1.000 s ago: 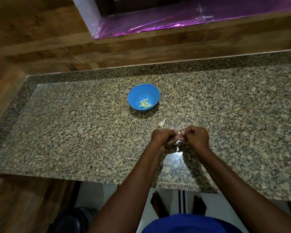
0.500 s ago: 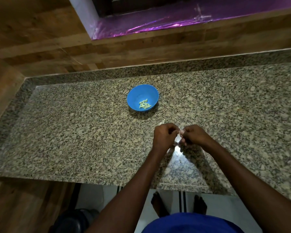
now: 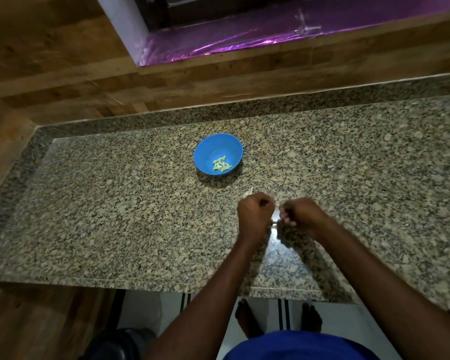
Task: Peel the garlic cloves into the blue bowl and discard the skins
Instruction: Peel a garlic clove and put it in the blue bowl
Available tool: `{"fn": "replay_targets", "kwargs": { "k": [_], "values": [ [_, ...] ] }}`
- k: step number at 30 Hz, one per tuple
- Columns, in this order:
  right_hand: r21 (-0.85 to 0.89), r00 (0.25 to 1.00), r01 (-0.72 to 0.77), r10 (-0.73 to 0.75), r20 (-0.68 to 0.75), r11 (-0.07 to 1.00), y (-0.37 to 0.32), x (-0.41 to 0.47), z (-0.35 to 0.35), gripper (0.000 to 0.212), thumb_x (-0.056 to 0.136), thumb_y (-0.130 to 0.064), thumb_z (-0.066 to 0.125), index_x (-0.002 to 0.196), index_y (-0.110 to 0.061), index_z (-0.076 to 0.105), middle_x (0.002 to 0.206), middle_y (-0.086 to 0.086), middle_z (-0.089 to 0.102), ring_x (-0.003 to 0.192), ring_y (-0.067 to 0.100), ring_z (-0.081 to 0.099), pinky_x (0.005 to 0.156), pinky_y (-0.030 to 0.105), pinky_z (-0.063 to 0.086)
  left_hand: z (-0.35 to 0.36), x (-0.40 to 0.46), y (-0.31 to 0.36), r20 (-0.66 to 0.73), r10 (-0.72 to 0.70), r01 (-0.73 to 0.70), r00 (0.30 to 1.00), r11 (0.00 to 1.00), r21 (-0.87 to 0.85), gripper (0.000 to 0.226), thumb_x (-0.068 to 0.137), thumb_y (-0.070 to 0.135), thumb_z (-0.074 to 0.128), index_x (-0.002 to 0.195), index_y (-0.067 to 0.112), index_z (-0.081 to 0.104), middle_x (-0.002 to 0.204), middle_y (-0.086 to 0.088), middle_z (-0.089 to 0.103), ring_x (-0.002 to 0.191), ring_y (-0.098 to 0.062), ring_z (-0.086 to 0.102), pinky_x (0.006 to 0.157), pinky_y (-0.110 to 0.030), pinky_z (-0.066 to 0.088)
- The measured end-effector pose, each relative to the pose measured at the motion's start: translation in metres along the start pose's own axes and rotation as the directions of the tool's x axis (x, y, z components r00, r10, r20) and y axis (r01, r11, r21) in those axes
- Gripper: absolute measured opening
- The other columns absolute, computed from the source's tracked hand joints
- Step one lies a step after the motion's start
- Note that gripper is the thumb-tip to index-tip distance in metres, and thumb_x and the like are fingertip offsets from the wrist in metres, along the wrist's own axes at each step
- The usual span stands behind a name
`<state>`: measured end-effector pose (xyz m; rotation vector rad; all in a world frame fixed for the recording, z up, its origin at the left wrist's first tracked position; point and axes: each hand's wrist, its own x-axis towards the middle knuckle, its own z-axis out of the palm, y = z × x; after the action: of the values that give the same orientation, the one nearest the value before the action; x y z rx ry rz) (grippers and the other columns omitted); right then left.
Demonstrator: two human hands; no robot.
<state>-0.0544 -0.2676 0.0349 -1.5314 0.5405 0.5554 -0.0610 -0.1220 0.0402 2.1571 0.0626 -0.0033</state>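
A blue bowl [image 3: 218, 146] stands on the granite counter with several pale peeled garlic cloves [image 3: 220, 164] in it. Nearer to me, my left hand [image 3: 255, 213] and my right hand [image 3: 300, 215] meet with fingers curled, pinching a small garlic clove [image 3: 277, 207] between them; only a pale sliver of it shows. A pale piece of garlic [image 3: 248, 192], clove or skin, lies on the counter just beyond my left hand, mostly hidden by it.
The granite counter [image 3: 115, 216] ends in a raised granite strip and wooden wall at the back and left. A purple-lit ledge [image 3: 270, 40] runs above. Below the front edge are my bare feet [image 3: 247, 320] and a dark round bin [image 3: 115, 344].
Both hands stay together on the clove, and their fingers have shifted slightly. The loose piece beyond my left hand is now more hidden by that hand.
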Motion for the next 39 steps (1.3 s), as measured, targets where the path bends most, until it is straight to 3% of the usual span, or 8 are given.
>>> {"fn": "replay_targets", "kwargs": {
  "k": [3, 8, 12, 16, 21, 27, 33, 39],
  "values": [
    [-0.697, 0.843, 0.383, -0.538, -0.004, 0.606, 0.015, -0.003, 0.003, 0.028, 0.090, -0.013, 0.060, 0.062, -0.010, 0.062, 0.056, 0.005, 0.059, 0.054, 0.023, 0.058, 0.053, 0.028, 0.039, 0.003, 0.015, -0.002, 0.092, -0.416, 0.426, 0.905, 0.878, -0.220, 0.012, 0.075, 0.000, 0.074, 0.065, 0.007, 0.075, 0.065, -0.010, 0.073, 0.055, -0.013, 0.067, 0.061, -0.027, 0.060],
    [-0.853, 0.745, 0.380, -0.665, 0.053, 0.357, 0.016, -0.005, 0.001, 0.017, 0.091, -0.022, 0.065, 0.077, -0.016, 0.072, 0.067, 0.005, 0.069, 0.063, 0.026, 0.064, 0.058, 0.033, 0.046, 0.000, 0.023, -0.004, 0.344, -0.578, 0.673, 0.739, 0.648, -0.356, 0.021, 0.080, -0.007, 0.069, 0.062, -0.004, 0.060, 0.054, -0.019, 0.061, 0.049, -0.023, 0.051, 0.047, -0.028, 0.042],
    [-0.734, 0.777, 0.386, -0.626, -0.068, 0.559, 0.012, -0.004, 0.000, 0.009, 0.088, -0.021, 0.073, 0.084, -0.019, 0.080, 0.074, -0.005, 0.075, 0.058, 0.007, 0.064, 0.058, 0.018, 0.044, -0.001, 0.020, -0.008, 0.394, -0.603, 0.718, 0.694, 0.536, -0.444, 0.015, 0.081, -0.010, 0.071, 0.068, -0.008, 0.065, 0.065, -0.026, 0.069, 0.062, -0.029, 0.063, 0.060, -0.033, 0.053],
    [-0.121, 0.949, 0.241, -0.260, -0.178, 0.963, 0.007, -0.005, 0.000, 0.011, 0.086, -0.007, 0.075, 0.075, -0.003, 0.073, 0.059, 0.009, 0.070, 0.046, 0.018, 0.065, 0.050, 0.028, 0.054, -0.002, 0.015, -0.011, 0.239, -0.345, 0.415, 0.908, 0.818, -0.398, 0.015, 0.077, -0.005, 0.077, 0.071, 0.009, 0.076, 0.074, -0.016, 0.073, 0.068, -0.024, 0.067, 0.065, -0.033, 0.057],
    [0.259, 0.998, -0.053, 0.062, -0.026, 0.964, -0.004, -0.001, -0.002, 0.012, 0.088, 0.002, 0.060, 0.078, 0.006, 0.065, 0.065, 0.015, 0.067, 0.048, 0.017, 0.050, 0.038, 0.021, 0.043, -0.003, 0.007, -0.015, 0.096, -0.010, 0.031, 0.995, 0.976, -0.217, 0.007, 0.080, 0.005, 0.078, 0.085, 0.010, 0.078, 0.078, 0.000, 0.076, 0.073, -0.012, 0.072, 0.070, -0.028, 0.059],
    [0.483, 0.946, -0.320, 0.245, 0.213, 0.815, -0.011, 0.002, -0.004, 0.025, 0.096, -0.002, 0.037, 0.073, -0.003, 0.049, 0.055, 0.009, 0.052, 0.034, 0.009, 0.038, 0.030, 0.017, 0.027, 0.000, 0.003, -0.016, 0.022, 0.135, -0.131, 0.991, 0.984, -0.122, 0.010, 0.080, 0.000, 0.073, 0.082, 0.009, 0.075, 0.079, 0.002, 0.073, 0.072, -0.008, 0.069, 0.067, -0.024, 0.056],
    [0.091, 0.999, -0.046, 0.046, 0.000, 0.995, -0.010, -0.005, -0.003, 0.025, 0.092, -0.011, 0.052, 0.073, 0.001, 0.062, 0.066, 0.017, 0.061, 0.043, 0.020, 0.050, 0.040, 0.022, 0.037, -0.007, 0.009, -0.015, 0.113, -0.104, 0.139, 0.988, 0.917, -0.373, 0.012, 0.081, -0.002, 0.074, 0.088, 0.007, 0.077, 0.085, -0.006, 0.076, 0.076, -0.011, 0.070, 0.073, -0.029, 0.058],
    [-0.205, 0.958, 0.285, -0.274, 0.084, 0.936, -0.008, -0.013, -0.006, 0.030, 0.101, -0.022, 0.059, 0.085, 0.001, 0.071, 0.072, 0.017, 0.071, 0.054, 0.020, 0.061, 0.048, 0.024, 0.046, -0.014, 0.010, -0.011, 0.228, -0.115, 0.203, 0.967, 0.887, -0.415, 0.014, 0.082, -0.005, 0.074, 0.096, -0.002, 0.074, 0.085, -0.016, 0.074, 0.074, -0.012, 0.068, 0.073, -0.031, 0.060]
  ]
}}
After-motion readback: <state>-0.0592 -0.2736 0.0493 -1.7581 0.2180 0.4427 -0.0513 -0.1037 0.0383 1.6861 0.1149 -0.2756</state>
